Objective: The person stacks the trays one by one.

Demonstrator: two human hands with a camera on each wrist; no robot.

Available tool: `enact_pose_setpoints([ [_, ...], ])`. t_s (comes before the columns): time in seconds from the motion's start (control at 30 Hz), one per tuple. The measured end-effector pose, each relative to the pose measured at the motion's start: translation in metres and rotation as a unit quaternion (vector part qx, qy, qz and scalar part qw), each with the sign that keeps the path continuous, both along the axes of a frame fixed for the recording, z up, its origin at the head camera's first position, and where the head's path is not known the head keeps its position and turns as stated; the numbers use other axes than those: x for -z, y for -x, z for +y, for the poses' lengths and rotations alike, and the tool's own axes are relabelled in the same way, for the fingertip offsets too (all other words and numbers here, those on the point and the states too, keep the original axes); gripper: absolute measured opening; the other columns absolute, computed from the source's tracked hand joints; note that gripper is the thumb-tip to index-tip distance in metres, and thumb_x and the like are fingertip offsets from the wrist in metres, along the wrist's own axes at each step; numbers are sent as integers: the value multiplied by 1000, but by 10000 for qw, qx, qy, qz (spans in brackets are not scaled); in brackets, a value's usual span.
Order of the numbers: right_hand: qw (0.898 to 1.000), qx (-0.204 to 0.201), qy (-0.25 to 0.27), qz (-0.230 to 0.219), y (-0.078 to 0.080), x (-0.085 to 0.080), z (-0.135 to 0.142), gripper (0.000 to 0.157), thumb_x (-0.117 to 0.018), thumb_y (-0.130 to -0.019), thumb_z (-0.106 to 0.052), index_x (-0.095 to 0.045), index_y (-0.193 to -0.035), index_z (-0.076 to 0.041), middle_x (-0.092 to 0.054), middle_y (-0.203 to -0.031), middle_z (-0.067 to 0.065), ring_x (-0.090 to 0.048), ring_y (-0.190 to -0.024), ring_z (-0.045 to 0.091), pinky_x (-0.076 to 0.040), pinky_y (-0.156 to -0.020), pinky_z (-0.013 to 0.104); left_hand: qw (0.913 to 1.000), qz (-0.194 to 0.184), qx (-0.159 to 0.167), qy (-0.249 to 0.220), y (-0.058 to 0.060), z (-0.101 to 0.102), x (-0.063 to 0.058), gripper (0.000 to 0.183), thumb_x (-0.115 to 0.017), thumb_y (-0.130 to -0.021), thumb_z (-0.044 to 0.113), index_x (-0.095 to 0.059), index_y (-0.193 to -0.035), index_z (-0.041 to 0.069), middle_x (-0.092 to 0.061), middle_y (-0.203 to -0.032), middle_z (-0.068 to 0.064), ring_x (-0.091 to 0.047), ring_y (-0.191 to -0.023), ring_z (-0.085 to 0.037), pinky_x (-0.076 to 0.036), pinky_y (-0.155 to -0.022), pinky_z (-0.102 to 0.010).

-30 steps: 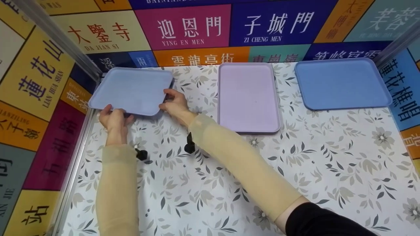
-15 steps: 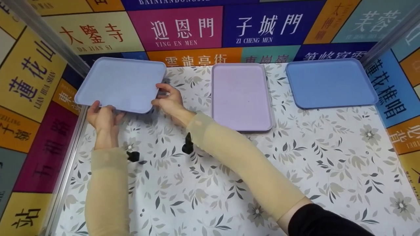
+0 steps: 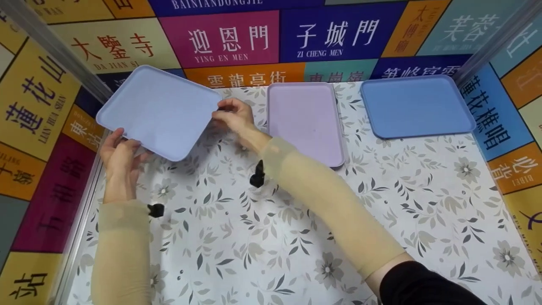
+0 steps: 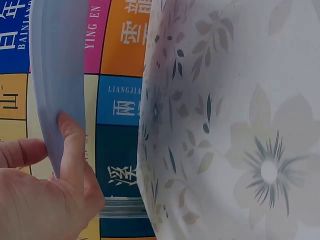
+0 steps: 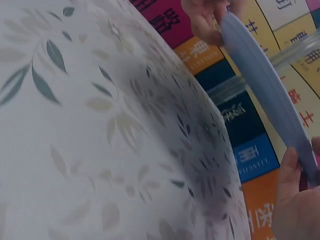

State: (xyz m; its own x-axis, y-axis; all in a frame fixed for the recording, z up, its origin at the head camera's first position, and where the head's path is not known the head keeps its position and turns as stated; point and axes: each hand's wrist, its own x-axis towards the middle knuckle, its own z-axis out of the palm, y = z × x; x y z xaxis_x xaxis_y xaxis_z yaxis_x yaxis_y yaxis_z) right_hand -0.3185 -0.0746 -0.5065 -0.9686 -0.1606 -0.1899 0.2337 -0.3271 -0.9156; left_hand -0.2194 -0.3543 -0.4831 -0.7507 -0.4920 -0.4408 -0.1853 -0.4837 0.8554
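A pale blue rectangular tray [image 3: 161, 112] is held up off the table at the back left, turned at an angle. My left hand [image 3: 120, 161] pinches its near left edge, thumb on top and fingers below. At the tray's right corner my right hand [image 3: 237, 118] grips the rim between thumb and fingers. In the left wrist view the tray [image 4: 60, 75] appears edge-on, with the left hand [image 4: 55, 185] at its rim. The right wrist view shows the tray's underside [image 5: 270, 95] above the table, one hand at each end.
A lilac tray [image 3: 305, 123] lies upright-oriented at the back middle. Farther right lies a darker blue tray [image 3: 417, 106]. The table wears a white leaf-patterned cover [image 3: 220, 237]. Panels with printed characters [image 3: 230, 40] enclose the back and sides.
Both hands have raised the pale blue tray off the table and turned it clockwise. The right hand has moved a little right; the lilac and darker blue trays stay put.
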Motion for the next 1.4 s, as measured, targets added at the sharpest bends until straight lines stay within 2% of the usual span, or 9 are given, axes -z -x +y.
enact_pose_setpoints([
  [0.1,9999,-134,51,-19,7,-2,14,21,-78,-92,13,-74,-99,-7,-70,-89,1,-75,-84,19,-72,-90,43,9997,-4,214,154,-4,-5,-2,70,-56,-96,-20,-49,-156,16,-56,-132,-3,-68,-104,-19,-68,-63,-32],
  [0.17,9997,-250,-23,-53,11,-5,23,19,-78,-94,12,-75,-104,-4,-72,-90,0,-75,-85,17,-72,-91,42,9987,69,441,234,-8,-7,-3,69,-57,-96,-20,-49,-155,14,-59,-130,-5,-69,-100,-19,-68,-62,-33],
  [0.3,9976,-667,-186,-94,20,-8,40,22,-77,-95,10,-77,-112,-5,-77,-95,0,-74,-88,14,-69,-81,33,9929,334,1114,255,-15,-11,-2,63,-58,-98,-19,-50,-153,11,-64,-123,-5,-70,-94,-18,-68,-64,-35],
  [0.4,9924,-1183,-309,-110,23,-8,51,28,-77,-96,10,-78,-119,-5,-79,-99,-1,-75,-92,15,-66,-77,29,9846,502,1658,238,-19,-13,0,58,-57,-101,-18,-52,-152,11,-66,-121,-4,-71,-94,-17,-67,-66,-36],
  [0.6,9740,-2224,-430,-27,24,-11,67,56,-73,-96,13,-66,-150,0,-78,-113,2,-74,-104,17,-68,-85,30,9682,744,2383,182,-23,-15,4,55,-55,-102,-19,-54,-149,10,-70,-123,-2,-75,-96,-18,-68,-68,-35],
  [0.8,9616,-2726,-288,125,23,-16,82,70,-70,-94,18,-60,-159,-5,-70,-129,9,-70,-112,20,-69,-87,31,9470,918,3014,632,-22,-9,4,56,-56,-101,-19,-60,-147,11,-70,-124,0,-72,-101,-16,-68,-71,-34],
  [0.9,9591,-2787,-413,265,23,-17,90,73,-70,-92,20,-60,-159,-6,-68,-129,9,-71,-107,20,-69,-85,29,9409,960,3158,765,-19,-3,2,57,-57,-100,-20,-60,-148,11,-71,-126,0,-72,-103,-17,-67,-71,-34],
  [1.07,9569,-2802,-607,454,24,-16,107,75,-70,-90,24,-59,-159,-4,-67,-129,11,-73,-103,20,-67,-79,25,9372,897,3244,919,-12,10,0,62,-59,-98,-20,-59,-152,11,-69,-129,0,-72,-103,-17,-67,-71,-34],
  [1.4,9623,-2518,-919,461,23,-19,149,79,-70,-89,26,-57,-161,-3,-67,-132,11,-73,-109,18,-67,-81,22,9288,746,3402,1270,10,47,3,70,-59,-96,-18,-55,-161,9,-63,-135,-2,-68,-108,-18,-66,-71,-32],
])
